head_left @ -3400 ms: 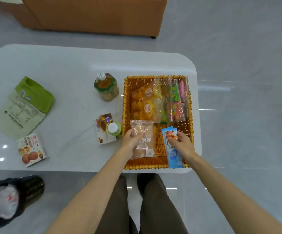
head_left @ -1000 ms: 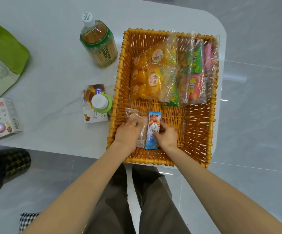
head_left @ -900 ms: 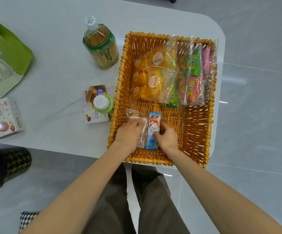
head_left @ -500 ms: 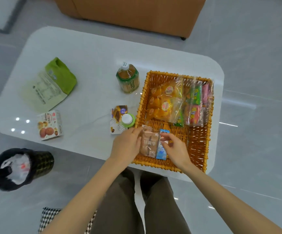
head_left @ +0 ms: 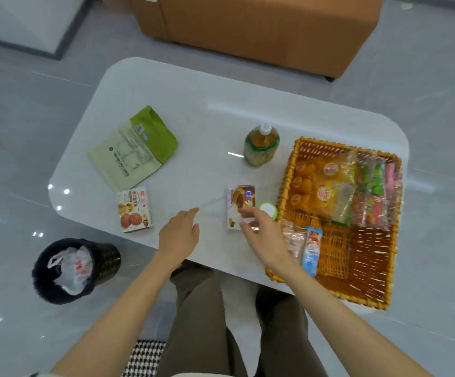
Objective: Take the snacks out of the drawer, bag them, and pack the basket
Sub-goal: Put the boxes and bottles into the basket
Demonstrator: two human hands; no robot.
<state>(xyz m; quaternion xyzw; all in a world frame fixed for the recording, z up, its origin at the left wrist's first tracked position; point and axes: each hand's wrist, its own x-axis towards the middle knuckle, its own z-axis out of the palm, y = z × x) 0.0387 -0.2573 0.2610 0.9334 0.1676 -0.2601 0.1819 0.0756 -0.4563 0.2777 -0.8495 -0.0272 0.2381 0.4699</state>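
white table top [head_left: 207,110] now has both hands off the wicker basket [head_left: 289,170] where the clear snack bag [head_left: 293,238] and blue packet [head_left: 312,248] lie, left hand [head_left: 178,236] released, right hand [head_left: 261,235] slack-fingered at the box [head_left: 241,198] marked "c2".

A white table [head_left: 207,118] with rounded corners stands on a glossy grey floor [head_left: 438,77]. Beyond its far edge is an orange sofa [head_left: 261,31]. On the floor, near the table's near left corner, a black bin [head_left: 106,263] holds a white plastic liner [head_left: 69,268]. A houndstooth cloth [head_left: 144,357] shows at the bottom edge.
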